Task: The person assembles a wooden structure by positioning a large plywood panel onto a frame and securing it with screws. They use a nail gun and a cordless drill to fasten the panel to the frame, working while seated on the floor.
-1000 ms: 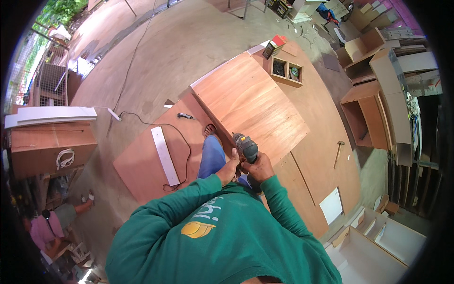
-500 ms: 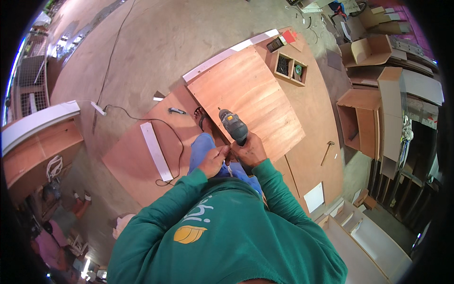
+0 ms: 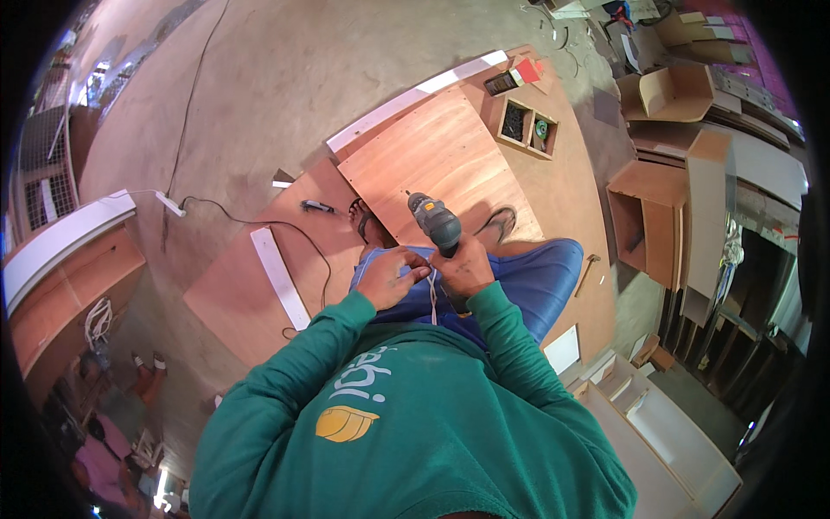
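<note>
My right hand (image 3: 467, 266) is wrapped round the grip of a grey and black cordless drill (image 3: 439, 227). The drill's bit points away from me, above a wooden panel (image 3: 432, 151). Close beside it, my left hand (image 3: 391, 277) has its fingers pinched together at the upper end of a white drawstring (image 3: 433, 298). That cord hangs in front of my blue shorts (image 3: 536, 277). The exact grip at the fingertips is partly hidden. One sandaled foot shows by the panel's left edge, the other on the panel.
A divided wooden box (image 3: 527, 125) holds dark screws and a green roll. Nearby lie a hammer (image 3: 586, 277), a marker-like tool (image 3: 318, 207) and a white strip (image 3: 279, 277). A power cord (image 3: 259, 212) crosses the left side. Cabinet carcasses (image 3: 648, 216) stand at right.
My right leg has swung outward, and its foot now shows on the panel. My shorts spread farther right. The hands have shifted slightly right, with the drill still in my right hand.
</note>
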Demonstrator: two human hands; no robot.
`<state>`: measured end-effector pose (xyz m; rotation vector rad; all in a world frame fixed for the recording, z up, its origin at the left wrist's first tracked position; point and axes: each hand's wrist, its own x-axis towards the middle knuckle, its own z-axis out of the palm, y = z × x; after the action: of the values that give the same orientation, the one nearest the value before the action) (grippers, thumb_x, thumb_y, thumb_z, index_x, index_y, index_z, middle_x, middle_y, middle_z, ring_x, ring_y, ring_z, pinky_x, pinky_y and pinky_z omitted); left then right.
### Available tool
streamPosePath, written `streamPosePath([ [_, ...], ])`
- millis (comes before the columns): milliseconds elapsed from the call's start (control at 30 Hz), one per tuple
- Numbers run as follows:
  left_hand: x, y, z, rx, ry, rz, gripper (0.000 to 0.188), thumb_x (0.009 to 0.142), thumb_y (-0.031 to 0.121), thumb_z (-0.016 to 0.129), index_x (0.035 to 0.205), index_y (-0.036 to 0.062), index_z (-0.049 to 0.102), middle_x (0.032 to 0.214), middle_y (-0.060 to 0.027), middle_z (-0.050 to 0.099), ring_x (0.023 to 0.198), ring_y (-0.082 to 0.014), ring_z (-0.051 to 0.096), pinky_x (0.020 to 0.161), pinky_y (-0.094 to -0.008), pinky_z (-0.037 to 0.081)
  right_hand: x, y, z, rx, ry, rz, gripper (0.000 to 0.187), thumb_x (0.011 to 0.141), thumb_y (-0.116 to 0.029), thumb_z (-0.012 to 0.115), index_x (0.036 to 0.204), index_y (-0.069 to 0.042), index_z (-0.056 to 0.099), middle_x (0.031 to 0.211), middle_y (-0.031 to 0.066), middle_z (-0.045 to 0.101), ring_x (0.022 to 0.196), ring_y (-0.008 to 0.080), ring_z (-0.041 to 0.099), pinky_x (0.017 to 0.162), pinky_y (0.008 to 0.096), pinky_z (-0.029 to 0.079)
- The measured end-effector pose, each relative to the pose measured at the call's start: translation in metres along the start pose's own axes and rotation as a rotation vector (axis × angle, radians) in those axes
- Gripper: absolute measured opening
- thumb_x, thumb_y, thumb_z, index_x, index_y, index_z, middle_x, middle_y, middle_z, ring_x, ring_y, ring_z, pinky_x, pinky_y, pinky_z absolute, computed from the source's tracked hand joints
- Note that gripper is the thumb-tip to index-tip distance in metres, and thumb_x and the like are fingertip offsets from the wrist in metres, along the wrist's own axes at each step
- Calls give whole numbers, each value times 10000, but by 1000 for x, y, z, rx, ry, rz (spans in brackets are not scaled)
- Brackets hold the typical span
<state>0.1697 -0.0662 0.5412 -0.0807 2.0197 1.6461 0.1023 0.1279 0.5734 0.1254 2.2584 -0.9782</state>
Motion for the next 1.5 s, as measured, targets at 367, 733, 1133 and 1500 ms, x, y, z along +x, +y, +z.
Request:
streamPosePath([
  [367, 66, -110, 53, -220, 219, -139, 213, 1016, 186, 725, 1064, -19, 759, 980, -154, 790, 897, -203, 721, 850, -413, 580, 90, 45, -7, 30, -240, -114, 433, 900, -234, 847, 1232, 18, 732, 1042, 180, 814, 930, 247, 761, 826, 440, 604],
  [733, 143, -214, -21, -1036, 1154, -447, 145, 995, 219, 760, 958, 81, 742, 875, -6, 719, 779, -102, 623, 763, -316, 532, 213, 69, 14, 44, -356, -330, 341, 900, -200, 863, 1105, 45, 745, 938, 123, 761, 827, 205, 689, 801, 374, 562],
  [1133, 134, -294, -54, 587, 1271, -24, 255, 861, 207, 728, 1102, 137, 770, 1032, -64, 727, 890, -249, 653, 840, -409, 530, 209, 60, 32, -238, -522, -478, 338, 904, -172, 800, 1207, -28, 761, 1033, 230, 790, 951, 412, 775, 836, 452, 596],
  [1500, 133, -185, -86, -1179, 1009, -612, 224, 1120, 281, 602, 1198, 137, 754, 917, 83, 602, 617, -11, 354, 487, -189, 314, 195, 41, 38, 82, -560, -532, 422, 873, -102, 777, 1289, -45, 738, 1075, 184, 790, 958, 306, 761, 871, 385, 584],
])
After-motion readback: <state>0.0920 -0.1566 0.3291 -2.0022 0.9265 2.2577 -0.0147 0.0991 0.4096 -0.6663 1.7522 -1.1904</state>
